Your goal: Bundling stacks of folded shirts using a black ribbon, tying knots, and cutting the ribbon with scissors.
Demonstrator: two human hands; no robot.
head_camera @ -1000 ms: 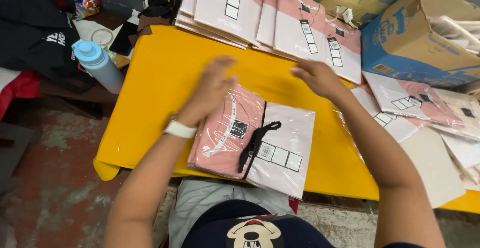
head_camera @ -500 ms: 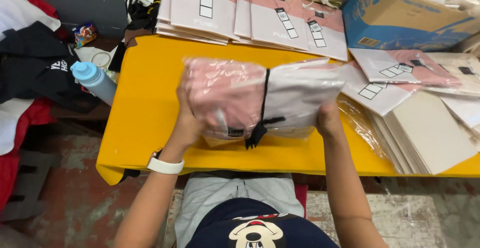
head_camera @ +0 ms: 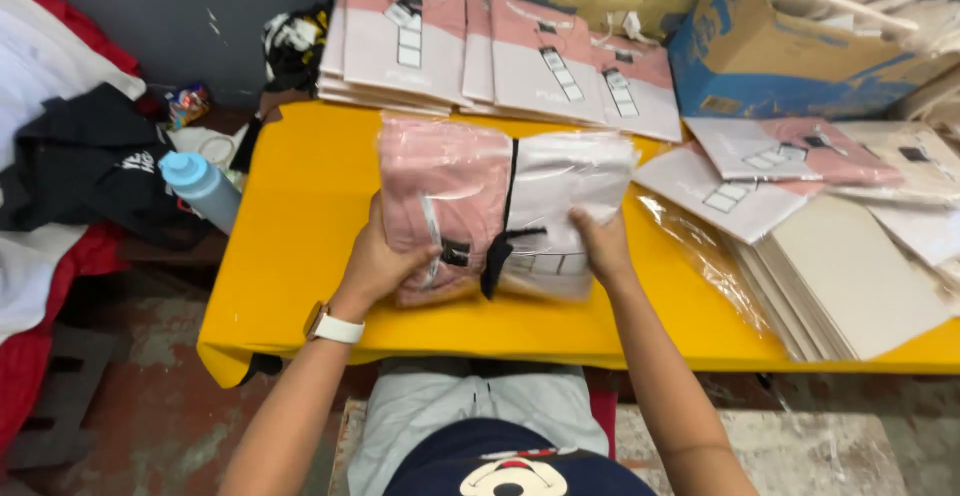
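From the head view, you hold a folded pink-and-white garment in a clear bag (head_camera: 500, 206) lifted above the yellow surface (head_camera: 300, 256), tilted up toward you. Your left hand (head_camera: 385, 261) grips its lower left corner at about 8 o'clock of the packet, fingers clamped on the pink half with the thumb across the front. Your right hand (head_camera: 600, 246) takes the lower right edge at about 4 o'clock, fingers closed on the white half. Both hands touch the packet, neither nearer than the other. Its long axis runs left to right, from 9 to 3 o'clock, and a dark strip with a hanging tag (head_camera: 500, 246) runs down the middle between your hands.

At 12 o'clock beyond the packet, a row of the same bagged garments (head_camera: 500, 56) lies stacked against the grey wall. At 3 o'clock, loose bagged garments (head_camera: 760, 166) and a stack of pale card sheets (head_camera: 860, 276) lie on the surface, with an empty clear bag (head_camera: 700, 256) just beside the sheets. A blue-and-brown carton (head_camera: 790, 46) stands at 1 o'clock. At 9 o'clock, off the surface's edge, a light blue bottle (head_camera: 200, 186) stands near dark and red clothing (head_camera: 80, 176). A white watch (head_camera: 335, 328) sits on your left wrist.
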